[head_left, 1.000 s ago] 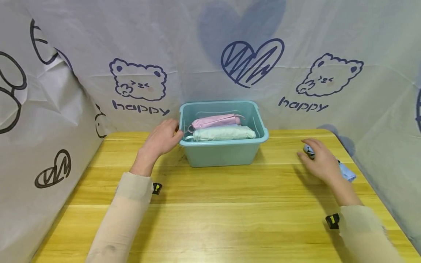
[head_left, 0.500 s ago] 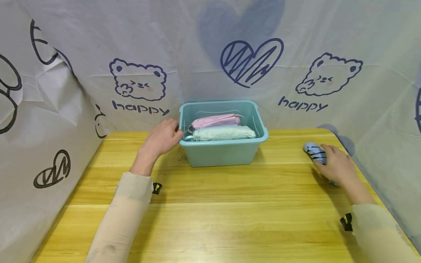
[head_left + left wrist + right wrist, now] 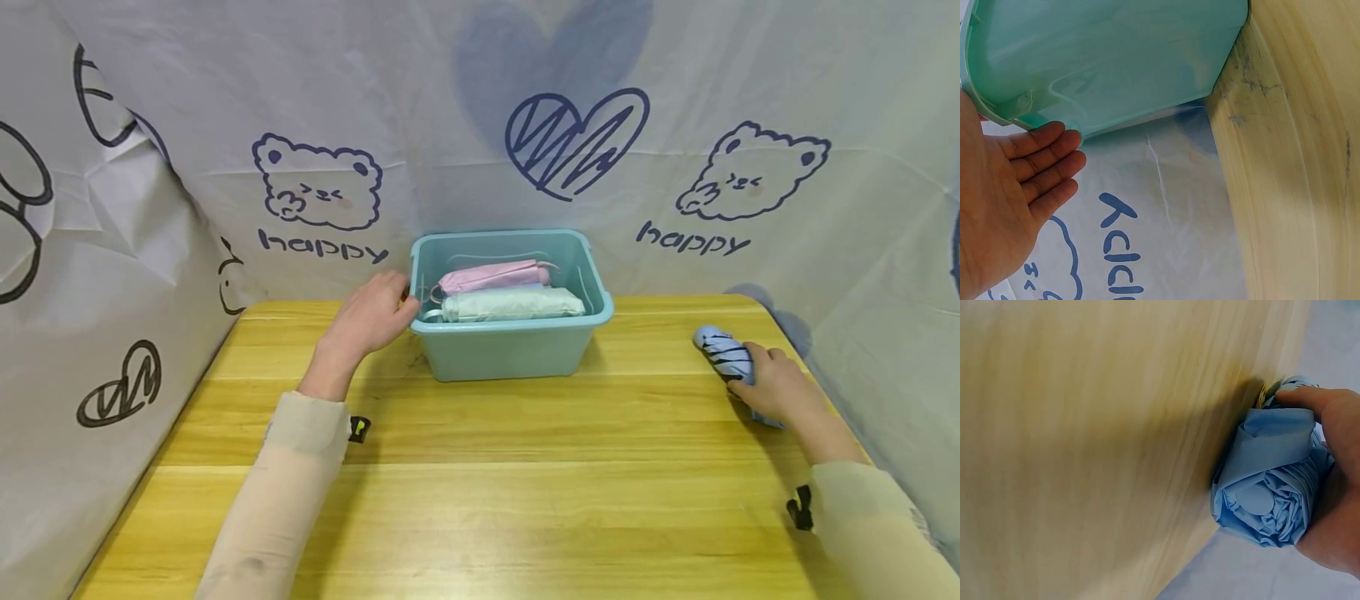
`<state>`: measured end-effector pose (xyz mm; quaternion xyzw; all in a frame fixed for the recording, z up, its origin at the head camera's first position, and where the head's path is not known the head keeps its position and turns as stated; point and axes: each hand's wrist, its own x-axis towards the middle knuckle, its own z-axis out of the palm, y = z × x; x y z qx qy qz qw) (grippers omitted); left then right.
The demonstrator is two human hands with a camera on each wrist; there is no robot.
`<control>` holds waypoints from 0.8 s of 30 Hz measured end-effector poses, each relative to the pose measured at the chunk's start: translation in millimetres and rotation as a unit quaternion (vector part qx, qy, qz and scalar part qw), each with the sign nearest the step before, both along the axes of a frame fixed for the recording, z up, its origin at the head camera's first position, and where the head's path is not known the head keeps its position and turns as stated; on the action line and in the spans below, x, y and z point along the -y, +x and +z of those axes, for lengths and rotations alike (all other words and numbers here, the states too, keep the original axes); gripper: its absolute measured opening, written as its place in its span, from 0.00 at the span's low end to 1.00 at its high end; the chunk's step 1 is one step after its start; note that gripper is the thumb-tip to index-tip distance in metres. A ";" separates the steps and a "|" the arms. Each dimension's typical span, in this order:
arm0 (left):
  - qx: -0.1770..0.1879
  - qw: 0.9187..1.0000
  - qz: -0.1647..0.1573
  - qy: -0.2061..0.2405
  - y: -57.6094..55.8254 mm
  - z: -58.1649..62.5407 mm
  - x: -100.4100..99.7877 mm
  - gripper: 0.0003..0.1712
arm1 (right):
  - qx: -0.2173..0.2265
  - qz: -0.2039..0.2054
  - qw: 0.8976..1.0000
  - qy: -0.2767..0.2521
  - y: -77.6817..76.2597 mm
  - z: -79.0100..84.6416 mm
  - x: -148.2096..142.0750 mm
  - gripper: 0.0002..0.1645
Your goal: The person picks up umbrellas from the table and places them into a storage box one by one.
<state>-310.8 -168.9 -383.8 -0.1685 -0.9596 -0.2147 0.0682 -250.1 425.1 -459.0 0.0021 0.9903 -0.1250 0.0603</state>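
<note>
A folded blue umbrella (image 3: 724, 352) with dark stripes lies at the right of the table. My right hand (image 3: 783, 387) grips it near its middle; the right wrist view has the rolled end of the umbrella (image 3: 1266, 487) facing the camera, thumb across the fabric. My left hand (image 3: 367, 315) rests against the left side of a teal plastic bin (image 3: 502, 354). In the left wrist view its nearly straight fingers (image 3: 1047, 156) touch the bin's outside below the rim. Inside the bin lie a pink folded umbrella (image 3: 491, 277) and a pale green one (image 3: 513, 305), with something lilac partly hidden between.
The bin stands at the back of a wooden table (image 3: 517, 492), close to a white cloth backdrop (image 3: 450, 108) printed with bears and hearts. The cloth also hangs along the left and right sides. The table's right edge runs close beside the blue umbrella.
My right hand has moved right and toward me along the blue umbrella, from near its far end to its middle, and closed on it. The left hand and bin have stayed put.
</note>
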 end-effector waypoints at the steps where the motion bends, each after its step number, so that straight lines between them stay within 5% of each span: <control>1: 0.000 1.000 0.000 0.000 -0.2 0.0 0.0 0.16 | -0.004 0.000 1.000 -0.002 -0.1 -0.3 -0.2 0.48; 24: 0.002 1.000 -0.001 0.001 0.3 0.7 -0.3 0.17 | -0.068 0.014 0.997 -0.025 7.2 -3.6 4.1 0.44</control>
